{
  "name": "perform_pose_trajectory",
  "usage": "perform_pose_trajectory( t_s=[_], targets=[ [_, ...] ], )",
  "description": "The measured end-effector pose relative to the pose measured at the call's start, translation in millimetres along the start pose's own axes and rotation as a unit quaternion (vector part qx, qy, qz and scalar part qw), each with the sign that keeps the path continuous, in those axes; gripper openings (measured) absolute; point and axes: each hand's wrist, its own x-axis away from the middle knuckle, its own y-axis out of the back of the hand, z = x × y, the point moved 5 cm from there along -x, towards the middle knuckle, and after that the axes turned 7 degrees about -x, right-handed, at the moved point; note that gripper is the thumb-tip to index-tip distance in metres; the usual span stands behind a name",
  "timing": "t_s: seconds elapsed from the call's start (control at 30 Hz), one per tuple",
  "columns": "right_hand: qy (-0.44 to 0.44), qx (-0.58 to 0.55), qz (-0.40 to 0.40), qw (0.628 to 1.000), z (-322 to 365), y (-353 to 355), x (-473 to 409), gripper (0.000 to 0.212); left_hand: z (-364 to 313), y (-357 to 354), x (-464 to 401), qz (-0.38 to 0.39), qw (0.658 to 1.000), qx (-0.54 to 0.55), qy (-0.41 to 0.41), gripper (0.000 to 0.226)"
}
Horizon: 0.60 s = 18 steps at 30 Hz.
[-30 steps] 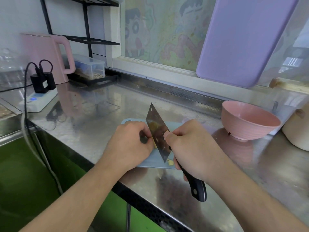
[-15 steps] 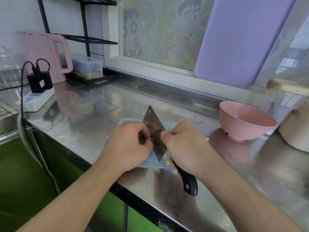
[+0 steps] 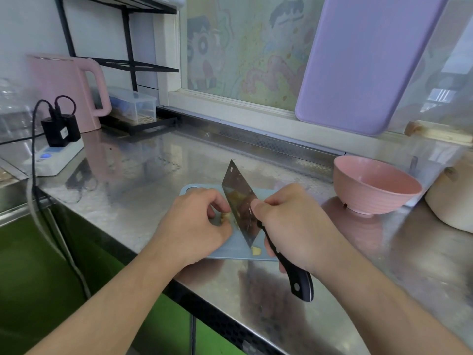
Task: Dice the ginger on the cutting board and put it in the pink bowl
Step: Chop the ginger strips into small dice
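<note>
Midway through dicing: ginger on the cutting board, pink bowl not yet filled.

Left hand (image 3: 197,224) curls its fingers onto the uncut ginger (image 3: 226,216) on the cutting board (image 3: 230,251); right hand (image 3: 294,224) grips the cleaver (image 3: 240,201), whose blade stands against the ginger. At least 1 cut piece (image 3: 256,251) lies near the board's front edge. On the desk (image 3: 143,180) to the right, the pink bowl (image 3: 373,185) looks empty. Remaining, by judgement: most of the dicing and the whole transfer.

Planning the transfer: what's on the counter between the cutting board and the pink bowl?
In the head view, only bare steel counter lies between the cutting board and the pink bowl; the right hand overhangs the board's near side.
</note>
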Motion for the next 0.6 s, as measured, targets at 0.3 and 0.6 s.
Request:
perform_pose_trajectory(
  t_s=[0.3,0.6],
  targets=[
    [0.009,-0.001,0.012,1.000,6.4,-5.3,8.4,0.038,4.2,5.7,-3.4,-0.053,0.997,0.031,0.043,0.017],
    [0.014,0.037,0.021,0.999,15.9,-10.0,13.9,0.036,6.7,6.6,-4.3,-0.059,0.996,0.036,0.056,0.024]
  ],
)
